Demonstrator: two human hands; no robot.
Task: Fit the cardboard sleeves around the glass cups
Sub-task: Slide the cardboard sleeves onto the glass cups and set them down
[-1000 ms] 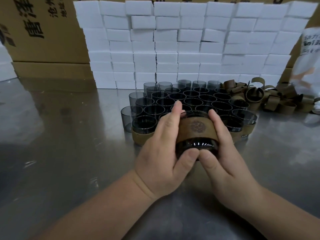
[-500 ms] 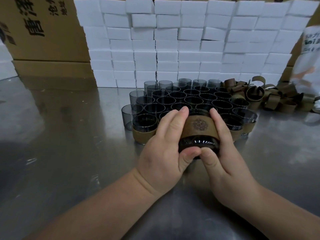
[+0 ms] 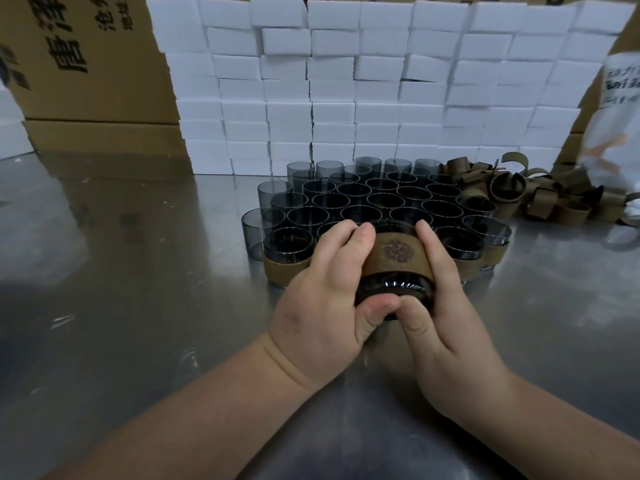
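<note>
A dark glass cup [image 3: 394, 289] is held tilted above the steel table, base toward me, by both hands. A brown cardboard sleeve [image 3: 398, 254] with a round printed emblem wraps its middle. My left hand [image 3: 329, 289] grips the cup's left side with its thumb on the base. Gripping the right side is my right hand [image 3: 440, 313], whose thumb also presses the base. Behind them stand several smoky glass cups [image 3: 377, 199]; a sleeved cup [image 3: 285, 258] stands at the front left of that group. Loose sleeves [image 3: 540, 195] lie piled at the right.
A wall of stacked white boxes [image 3: 363, 84] runs along the back of the steel table [image 3: 121, 289]. Big cardboard cartons [image 3: 86, 60] stand at the back left. A white printed bag [image 3: 620, 123] sits at the far right edge.
The sleeve has slid a little further along the cup toward its rim. Both thumbs have closed in on the cup's base, and my left fingers have curled over the sleeve's top edge.
</note>
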